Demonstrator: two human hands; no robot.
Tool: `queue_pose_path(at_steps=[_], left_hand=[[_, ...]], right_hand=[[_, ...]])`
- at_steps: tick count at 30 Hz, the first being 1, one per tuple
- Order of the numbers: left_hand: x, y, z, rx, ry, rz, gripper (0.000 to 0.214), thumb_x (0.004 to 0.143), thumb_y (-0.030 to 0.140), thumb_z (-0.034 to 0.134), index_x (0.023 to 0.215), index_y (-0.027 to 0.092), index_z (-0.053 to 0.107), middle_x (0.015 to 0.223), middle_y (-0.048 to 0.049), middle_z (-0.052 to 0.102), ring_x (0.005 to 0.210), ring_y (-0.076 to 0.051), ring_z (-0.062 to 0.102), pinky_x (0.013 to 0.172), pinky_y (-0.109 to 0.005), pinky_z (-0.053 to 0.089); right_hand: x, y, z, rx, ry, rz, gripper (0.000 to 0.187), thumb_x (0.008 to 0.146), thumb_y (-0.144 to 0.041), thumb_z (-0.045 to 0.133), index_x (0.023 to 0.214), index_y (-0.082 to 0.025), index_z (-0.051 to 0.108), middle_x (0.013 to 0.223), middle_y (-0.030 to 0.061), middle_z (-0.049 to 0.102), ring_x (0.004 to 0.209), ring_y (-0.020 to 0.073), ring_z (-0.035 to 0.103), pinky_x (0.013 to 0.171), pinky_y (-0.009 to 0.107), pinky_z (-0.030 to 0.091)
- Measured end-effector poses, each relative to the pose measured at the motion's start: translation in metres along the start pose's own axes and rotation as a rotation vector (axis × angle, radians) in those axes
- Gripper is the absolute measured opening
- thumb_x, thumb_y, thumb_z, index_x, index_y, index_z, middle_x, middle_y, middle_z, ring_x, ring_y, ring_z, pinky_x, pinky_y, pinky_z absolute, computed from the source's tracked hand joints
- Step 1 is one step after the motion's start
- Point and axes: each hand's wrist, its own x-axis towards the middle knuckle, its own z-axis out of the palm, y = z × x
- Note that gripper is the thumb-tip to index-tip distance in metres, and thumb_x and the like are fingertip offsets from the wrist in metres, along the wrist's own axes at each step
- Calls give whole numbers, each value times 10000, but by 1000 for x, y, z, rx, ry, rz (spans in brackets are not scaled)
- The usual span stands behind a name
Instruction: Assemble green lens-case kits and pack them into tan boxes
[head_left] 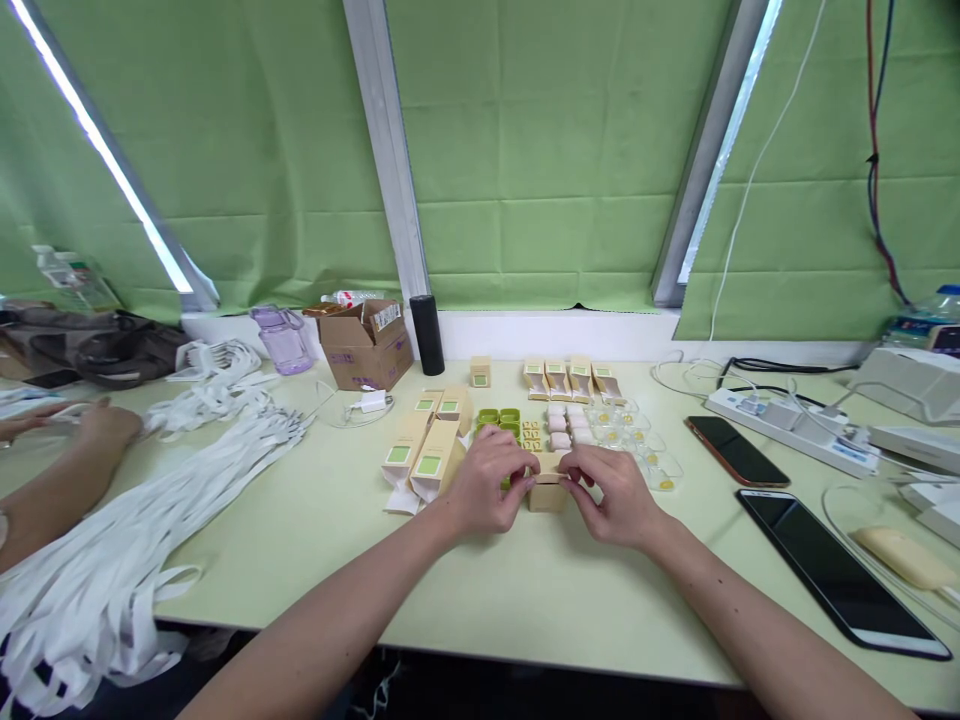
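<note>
A small tan cardboard box (547,497) stands on the table in front of me, its top edge between my hands. My left hand (489,482) pinches its upper left corner between thumb and fingers. At the upper right corner, my right hand (611,492) grips it the same way. Just behind the box lie green square cups (499,416), small yellow pieces (531,434), pale pink blocks (558,424) and clear plastic pieces with yellow spots (634,432). Larger tan boxes with green labels (439,458) lie left of my left hand.
Open tan boxes (568,381) line the back. Phones (739,452), a power strip (795,430) and cables lie right. A brown carton (367,345), a black cylinder (427,335) and a purple bottle (282,340) stand behind. At left, another person's hand (109,425) is near white straps (172,505).
</note>
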Motion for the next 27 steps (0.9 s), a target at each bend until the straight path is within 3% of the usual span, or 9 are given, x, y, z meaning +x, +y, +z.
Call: queue_pose_path(at_steps=[6,13,27], left_hand=[[0,0,0,28,-19,0,86,923,224,593,881,236,667,677,-30,627,728,-234,535,793,-439,378],[-1,0,2,26,1,42,100,885,184,583,882,230,671,644,-20,611,694,-224,530,789,-442,371],[-4,-5,7,-8,-13,40,179,796,132,577,812,250,710,598,-19,625,639,-222,530,813,-465,395]], right_hand=[[-1,1,1,6,-13,14,123,921,-138,567,967,-243,611,781,28,676,651,184,580,598,321,376],[1,0,-2,46,14,-74,163,878,-97,566,936,-242,615,706,1,633,593,169,525,572,311,333],[-3,3,-1,100,-47,-3,130,846,-117,579,821,-239,619,565,-51,493,498,137,433,543,290,294]])
